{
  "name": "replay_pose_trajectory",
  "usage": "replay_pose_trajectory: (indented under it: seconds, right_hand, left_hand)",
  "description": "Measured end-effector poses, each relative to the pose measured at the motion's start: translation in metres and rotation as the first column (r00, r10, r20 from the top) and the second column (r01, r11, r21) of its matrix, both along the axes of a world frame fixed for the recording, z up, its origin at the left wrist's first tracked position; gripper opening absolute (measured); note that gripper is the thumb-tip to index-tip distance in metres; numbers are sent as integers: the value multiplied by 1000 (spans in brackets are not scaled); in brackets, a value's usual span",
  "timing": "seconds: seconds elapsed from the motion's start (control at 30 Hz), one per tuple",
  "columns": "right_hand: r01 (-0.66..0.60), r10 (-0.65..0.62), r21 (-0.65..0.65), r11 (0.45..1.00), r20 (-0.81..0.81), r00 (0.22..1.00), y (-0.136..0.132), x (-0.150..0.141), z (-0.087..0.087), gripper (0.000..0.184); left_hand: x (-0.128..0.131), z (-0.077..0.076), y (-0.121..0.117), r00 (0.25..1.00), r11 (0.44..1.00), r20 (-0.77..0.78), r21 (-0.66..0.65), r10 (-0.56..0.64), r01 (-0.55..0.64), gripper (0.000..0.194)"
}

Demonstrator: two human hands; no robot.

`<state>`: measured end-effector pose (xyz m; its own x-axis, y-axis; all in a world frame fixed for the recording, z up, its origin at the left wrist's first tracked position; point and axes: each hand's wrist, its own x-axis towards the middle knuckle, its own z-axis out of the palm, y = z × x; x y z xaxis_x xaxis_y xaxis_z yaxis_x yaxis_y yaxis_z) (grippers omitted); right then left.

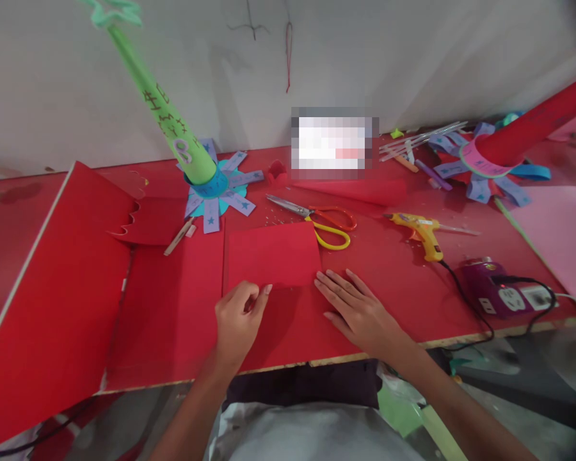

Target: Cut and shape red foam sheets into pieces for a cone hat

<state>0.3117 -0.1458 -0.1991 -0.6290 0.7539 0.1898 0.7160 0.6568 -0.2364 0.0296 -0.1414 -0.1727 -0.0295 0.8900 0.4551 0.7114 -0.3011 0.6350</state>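
A folded sheet of red paper [273,256] lies flat on the red tabletop in front of me. Near its lower left corner my left hand [242,307] rests with curled fingers, the thumb stretched along the paper's near edge; nothing shows inside the fist. My right hand [358,304] lies palm down with straight fingers, its fingertips touching the lower right corner of the paper. Just beyond the paper sit scissors [312,214] with one orange and one yellow handle loop. A yellow glue gun [422,234] with a clear stick lies farther right.
At left stands a large upright red board [62,275]. Behind are a green paper cone [173,121] with purple strips and a red cone [542,128]. A purple power socket [489,288] with cables sits right, near pink paper [552,224]. A blurred-out screen [333,142] leans on the wall.
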Motion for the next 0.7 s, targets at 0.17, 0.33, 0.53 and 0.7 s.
replay_pose_trajectory:
  seconds: [0.17,0.33,0.53,0.7]
  right_hand:
    - [0,0,-1,1000,5,1000,0,0,0,78]
    - [-2,2,3,1000,0,1000,0,0,-1,79]
    - [-1,1,-3,1000,-3,1000,0,0,1,81]
    - [2,-2,-14,1000,-5,1000,0,0,2,81]
  left_hand:
    - [0,1,-2,999,999,38,31,20,-21,41]
    - [0,-2,-2,998,996,44,65,53,-56,39]
    - [0,-2,-1,997,995,37,80,61,-64,38]
    - [-1,-2,-2,998,995,28,83,58,-60,37]
